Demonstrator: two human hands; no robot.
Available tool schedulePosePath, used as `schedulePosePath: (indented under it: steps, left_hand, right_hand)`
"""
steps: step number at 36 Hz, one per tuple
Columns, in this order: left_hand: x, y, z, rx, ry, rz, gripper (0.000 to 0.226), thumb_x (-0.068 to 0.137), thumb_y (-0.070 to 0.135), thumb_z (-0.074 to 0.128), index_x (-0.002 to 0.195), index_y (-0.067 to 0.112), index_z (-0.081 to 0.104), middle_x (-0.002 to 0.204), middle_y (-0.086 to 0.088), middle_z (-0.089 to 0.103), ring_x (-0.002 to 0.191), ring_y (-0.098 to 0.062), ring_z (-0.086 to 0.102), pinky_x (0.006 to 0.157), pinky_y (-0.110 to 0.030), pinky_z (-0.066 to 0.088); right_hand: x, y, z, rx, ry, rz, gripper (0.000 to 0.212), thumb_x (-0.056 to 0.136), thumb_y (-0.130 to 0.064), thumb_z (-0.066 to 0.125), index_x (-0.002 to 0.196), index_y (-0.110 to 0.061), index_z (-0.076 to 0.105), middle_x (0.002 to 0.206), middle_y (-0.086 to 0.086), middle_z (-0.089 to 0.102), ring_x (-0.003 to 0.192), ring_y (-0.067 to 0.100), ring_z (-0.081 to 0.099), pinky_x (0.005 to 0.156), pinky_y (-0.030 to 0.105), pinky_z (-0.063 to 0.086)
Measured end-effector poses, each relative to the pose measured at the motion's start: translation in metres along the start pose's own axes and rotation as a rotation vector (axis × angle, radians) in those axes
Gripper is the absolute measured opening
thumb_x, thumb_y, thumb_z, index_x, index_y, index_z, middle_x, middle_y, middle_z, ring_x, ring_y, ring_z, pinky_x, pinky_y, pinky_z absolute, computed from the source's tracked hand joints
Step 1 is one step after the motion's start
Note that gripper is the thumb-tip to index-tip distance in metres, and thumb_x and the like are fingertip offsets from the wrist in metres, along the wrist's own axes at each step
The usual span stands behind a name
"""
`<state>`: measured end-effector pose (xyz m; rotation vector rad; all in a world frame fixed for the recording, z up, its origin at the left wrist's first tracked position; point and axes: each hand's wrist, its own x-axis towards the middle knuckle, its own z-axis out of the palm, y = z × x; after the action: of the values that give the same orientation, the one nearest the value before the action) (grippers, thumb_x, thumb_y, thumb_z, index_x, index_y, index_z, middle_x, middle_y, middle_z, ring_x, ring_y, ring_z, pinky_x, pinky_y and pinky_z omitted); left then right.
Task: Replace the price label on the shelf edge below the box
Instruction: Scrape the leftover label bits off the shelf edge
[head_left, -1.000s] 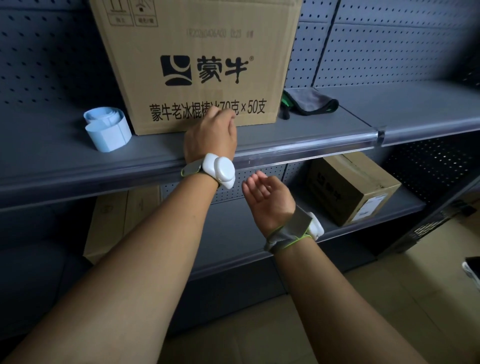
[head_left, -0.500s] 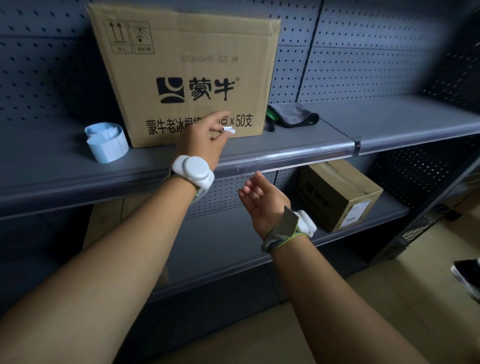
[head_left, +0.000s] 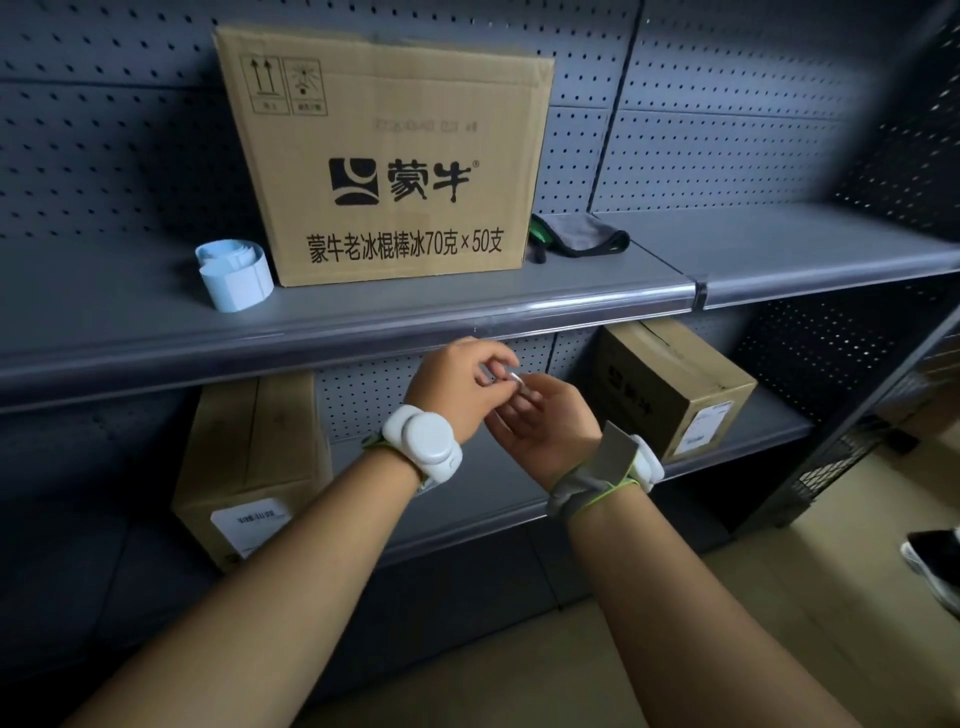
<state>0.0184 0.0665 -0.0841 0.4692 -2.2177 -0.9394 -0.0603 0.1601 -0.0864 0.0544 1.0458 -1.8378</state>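
Note:
A tall cardboard box (head_left: 395, 171) with black print stands on the grey shelf, above the clear label strip on the shelf edge (head_left: 519, 317). No label shows in the strip below the box. Both hands meet just under that edge. My left hand (head_left: 457, 384) pinches a small white label (head_left: 511, 375) at its fingertips. My right hand (head_left: 550, 421) is palm up beside it, fingers curled and touching the same label. A roll of pale blue labels (head_left: 236, 275) sits left of the box.
A grey cloth with green trim (head_left: 576, 236) lies right of the box. Two smaller cardboard boxes (head_left: 670, 384) (head_left: 254, 467) stand on the lower shelf. Pegboard backs the shelves. A shoe (head_left: 935, 566) shows on the floor at the right edge.
My left hand came down from the box front with the small white label and now meets my right hand below the shelf edge. The camera tilted back, showing the whole box.

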Motion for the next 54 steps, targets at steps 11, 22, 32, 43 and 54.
schedulePosePath:
  steps: [11, 22, 32, 43, 54]
  left_hand:
    - [-0.019, -0.002, 0.007, 0.064, 0.068, 0.015, 0.01, 0.075, 0.018, 0.072, 0.076, 0.028, 0.067, 0.083, 0.009, 0.059, 0.071, -0.013, 0.059, 0.069, -0.036, 0.052]
    - [-0.013, -0.009, 0.004, 0.046, -0.038, -0.026, 0.013, 0.08, 0.018, 0.074, 0.093, 0.017, 0.077, 0.086, 0.004, 0.07, 0.079, -0.01, 0.066, 0.075, -0.026, 0.054]
    - [-0.006, -0.009, -0.007, -0.579, -0.119, -0.45, 0.019, 0.08, 0.019, 0.075, 0.099, 0.016, 0.075, 0.096, -0.005, 0.075, 0.084, -0.013, 0.069, 0.068, -0.027, 0.056]
    - [0.025, -0.001, -0.016, -0.472, 0.022, -0.421, 0.013, 0.075, 0.013, 0.079, 0.084, 0.004, 0.076, 0.087, -0.016, 0.074, 0.08, -0.021, 0.068, 0.079, -0.031, 0.056]
    - [0.062, -0.005, -0.051, -0.193, 0.481, -0.262, 0.006, 0.085, 0.012, 0.068, 0.079, 0.013, 0.065, 0.075, -0.006, 0.066, 0.057, -0.012, 0.058, 0.045, -0.022, 0.05]
  right_hand:
    - [-0.013, 0.002, -0.014, 0.111, -0.048, 0.237, 0.01, 0.086, -0.011, 0.061, 0.092, -0.004, 0.064, 0.1, 0.014, 0.069, 0.101, 0.026, 0.066, 0.09, 0.044, 0.052]
    - [-0.002, 0.005, -0.014, -0.035, -0.038, 0.098, 0.013, 0.094, -0.019, 0.059, 0.102, -0.012, 0.066, 0.088, 0.003, 0.07, 0.084, 0.014, 0.063, 0.077, 0.03, 0.054]
    - [0.014, -0.006, -0.015, -0.105, -0.224, 0.097, 0.01, 0.094, -0.015, 0.057, 0.091, -0.009, 0.065, 0.069, 0.002, 0.068, 0.07, 0.012, 0.063, 0.07, 0.029, 0.057]
    - [0.032, -0.014, -0.002, 0.031, -0.319, 0.228, 0.028, 0.08, -0.04, 0.073, 0.064, -0.016, 0.073, 0.068, -0.005, 0.065, 0.063, 0.009, 0.063, 0.07, 0.027, 0.057]
    - [0.053, -0.016, 0.013, -0.052, -0.239, 0.218, 0.015, 0.099, -0.02, 0.052, 0.093, -0.014, 0.065, 0.088, -0.002, 0.068, 0.076, 0.009, 0.059, 0.073, 0.026, 0.05]
